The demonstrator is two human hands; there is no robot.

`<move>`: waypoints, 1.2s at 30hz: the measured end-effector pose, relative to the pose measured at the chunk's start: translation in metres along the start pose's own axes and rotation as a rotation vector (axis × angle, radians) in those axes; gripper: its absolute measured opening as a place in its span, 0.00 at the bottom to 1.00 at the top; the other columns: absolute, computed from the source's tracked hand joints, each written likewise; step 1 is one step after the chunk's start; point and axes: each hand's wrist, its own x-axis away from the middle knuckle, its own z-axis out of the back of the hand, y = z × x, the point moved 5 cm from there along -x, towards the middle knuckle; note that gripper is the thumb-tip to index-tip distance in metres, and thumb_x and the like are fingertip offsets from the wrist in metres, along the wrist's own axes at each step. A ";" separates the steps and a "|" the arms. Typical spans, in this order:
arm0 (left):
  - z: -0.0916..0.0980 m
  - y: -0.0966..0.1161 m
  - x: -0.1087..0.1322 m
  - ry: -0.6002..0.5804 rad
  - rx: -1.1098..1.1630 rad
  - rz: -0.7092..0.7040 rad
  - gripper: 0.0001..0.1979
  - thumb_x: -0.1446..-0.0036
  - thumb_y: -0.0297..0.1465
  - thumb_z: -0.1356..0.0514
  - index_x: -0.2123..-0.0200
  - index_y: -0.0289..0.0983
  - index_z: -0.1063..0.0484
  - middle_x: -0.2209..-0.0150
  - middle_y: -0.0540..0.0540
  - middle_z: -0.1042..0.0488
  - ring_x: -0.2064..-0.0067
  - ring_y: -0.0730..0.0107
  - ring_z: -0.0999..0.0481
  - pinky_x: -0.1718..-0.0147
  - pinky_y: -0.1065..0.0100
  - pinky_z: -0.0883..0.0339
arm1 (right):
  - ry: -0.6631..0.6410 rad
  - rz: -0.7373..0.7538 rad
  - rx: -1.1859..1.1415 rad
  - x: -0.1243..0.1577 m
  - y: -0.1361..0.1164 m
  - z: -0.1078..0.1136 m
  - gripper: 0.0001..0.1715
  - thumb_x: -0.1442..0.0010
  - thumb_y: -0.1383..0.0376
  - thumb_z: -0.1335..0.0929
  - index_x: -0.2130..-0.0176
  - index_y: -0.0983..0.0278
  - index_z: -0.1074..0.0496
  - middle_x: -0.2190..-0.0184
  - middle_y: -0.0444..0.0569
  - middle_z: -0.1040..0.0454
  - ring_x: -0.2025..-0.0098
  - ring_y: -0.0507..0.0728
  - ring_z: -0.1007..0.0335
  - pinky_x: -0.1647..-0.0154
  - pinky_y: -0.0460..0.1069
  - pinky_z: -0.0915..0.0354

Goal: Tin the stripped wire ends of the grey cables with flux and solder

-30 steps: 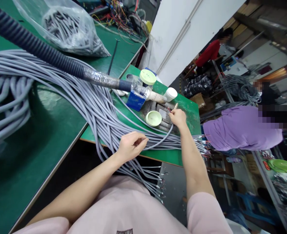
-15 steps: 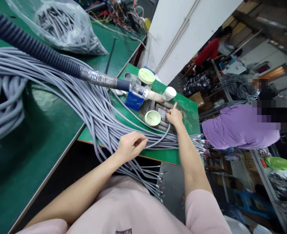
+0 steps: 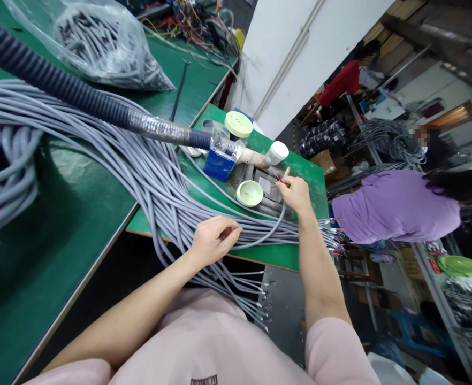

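My right hand [image 3: 296,192] is closed on the end of a grey cable [image 3: 281,216], above the right side of the small green table. Thin reddish wires [image 3: 280,178] stick out past its fingertips. From there the cable curves down and left toward the bundle. My left hand [image 3: 215,238] lies over the bundle of grey cables [image 3: 172,187], fingers curled in and thumb close to them; whatever is between them is hidden. Just left of my right hand are a pale green round dish [image 3: 249,193] and a dark, stained tray [image 3: 242,174].
A ribbed black hose [image 3: 99,107] crosses to a blue box [image 3: 220,164]. Beyond it stand a pale green lid [image 3: 238,124] and a white tub [image 3: 277,153]. A plastic bag of cable pieces [image 3: 107,48] lies at upper left. A person in purple [image 3: 392,206] is at right.
My right hand has shifted slightly right with the cable end, and the wires now point up and left. My left hand has stayed almost still.
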 end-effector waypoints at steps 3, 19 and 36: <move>0.000 0.000 0.000 0.003 -0.008 -0.014 0.06 0.42 0.30 0.41 0.71 0.36 0.27 0.80 0.53 0.31 0.79 0.77 0.33 0.77 0.75 0.40 | 0.024 0.136 -0.095 0.012 -0.018 0.007 0.18 0.40 0.62 0.37 0.77 0.64 0.27 0.77 0.46 0.28 0.70 0.54 0.37 0.69 0.47 0.48; 0.000 0.003 -0.001 0.027 -0.020 -0.075 0.06 0.42 0.29 0.41 0.72 0.36 0.29 0.80 0.53 0.31 0.79 0.78 0.35 0.77 0.75 0.41 | -0.188 0.324 0.175 0.023 -0.077 -0.019 0.18 0.35 0.62 0.39 0.64 0.65 0.22 0.62 0.56 0.24 0.57 0.62 0.39 0.63 0.53 0.50; -0.001 0.000 0.000 0.024 0.004 -0.038 0.05 0.43 0.29 0.41 0.72 0.37 0.28 0.80 0.53 0.31 0.78 0.78 0.34 0.77 0.75 0.40 | -0.031 0.013 0.219 0.000 -0.008 -0.001 0.18 0.39 0.60 0.39 0.67 0.64 0.21 0.64 0.56 0.22 0.60 0.62 0.32 0.64 0.51 0.43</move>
